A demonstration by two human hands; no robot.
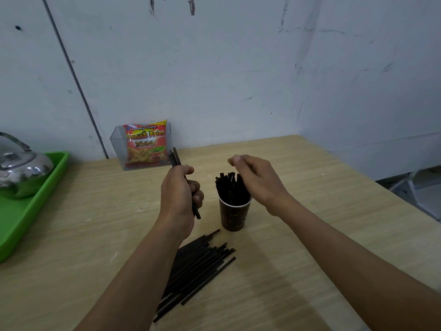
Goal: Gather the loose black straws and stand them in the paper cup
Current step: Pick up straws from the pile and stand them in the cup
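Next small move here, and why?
Probably carry the straw bundle in the left hand to the paper cup and lower it in: it stands upright beside the cup, the right hand above looks empty, and a loose pile waits on the table.

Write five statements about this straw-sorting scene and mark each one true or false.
1. The left hand grips a bundle of black straws. True.
2. The paper cup is empty. False: upright straws stand in it.
3. A pile of loose straws lies on the table, nearer the person than the cup. True.
4. The kettle sits on a red tray. False: the tray is green.
5. The snack packet lies flat on the table. False: it stands in a clear box by the wall.
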